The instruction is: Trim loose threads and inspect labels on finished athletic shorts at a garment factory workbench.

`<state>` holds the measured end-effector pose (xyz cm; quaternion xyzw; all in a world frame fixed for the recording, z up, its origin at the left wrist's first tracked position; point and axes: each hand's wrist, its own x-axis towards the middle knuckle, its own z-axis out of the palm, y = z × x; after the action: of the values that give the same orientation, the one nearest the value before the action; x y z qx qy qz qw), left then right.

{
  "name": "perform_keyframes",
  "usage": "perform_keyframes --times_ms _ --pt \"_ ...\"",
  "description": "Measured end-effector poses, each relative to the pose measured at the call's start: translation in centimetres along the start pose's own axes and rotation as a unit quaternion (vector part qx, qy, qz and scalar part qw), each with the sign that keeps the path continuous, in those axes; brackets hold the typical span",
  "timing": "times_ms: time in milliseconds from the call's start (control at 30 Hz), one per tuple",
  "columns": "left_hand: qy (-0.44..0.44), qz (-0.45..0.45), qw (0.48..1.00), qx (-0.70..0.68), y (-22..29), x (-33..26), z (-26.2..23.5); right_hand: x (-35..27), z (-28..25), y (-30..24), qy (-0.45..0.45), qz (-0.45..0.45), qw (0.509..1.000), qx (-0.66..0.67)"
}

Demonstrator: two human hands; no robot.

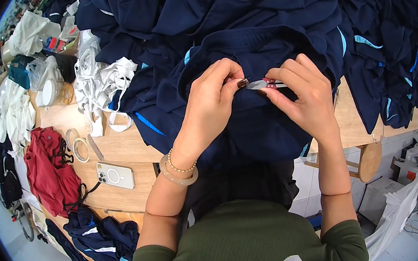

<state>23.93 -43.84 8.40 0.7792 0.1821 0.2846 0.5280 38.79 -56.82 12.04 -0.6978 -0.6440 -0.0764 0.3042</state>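
While both hands meet over the dark blue shorts (pixel 249 120), the left hand (pixel 210 99) pinches the cloth with its fingers (pixel 231 79) closed tight on a fold. The right hand (pixel 300 94) has its fingers closed on small silver snips (pixel 260 84), and the tips of the snips sit right at the pinched spot. The shorts lie on the wooden bench (pixel 118 151) just in front of the person, with one end hanging over the near edge. They look soft, light and floppy, so I think it is best to hold them by a small fold near the stitched edge, where the cloth stays put.

To the left on the bench lie a white phone (pixel 115 175) and some red clothes (pixel 48 169). Farther off are white strips of cloth (pixel 98 84). At the far side is a big heap of more blue shorts (pixel 277 4).
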Motion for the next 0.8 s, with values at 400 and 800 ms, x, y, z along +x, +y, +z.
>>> perform_keyframes --times_ms 400,800 --pt "0.003 -0.043 0.999 -0.021 -0.01 -0.07 -0.25 -0.23 -0.54 0.11 0.001 0.004 1.000 -0.005" --pt "0.001 -0.040 0.999 -0.024 0.06 0.07 -0.21 -0.10 -0.49 0.15 -0.003 0.007 1.000 -0.002"
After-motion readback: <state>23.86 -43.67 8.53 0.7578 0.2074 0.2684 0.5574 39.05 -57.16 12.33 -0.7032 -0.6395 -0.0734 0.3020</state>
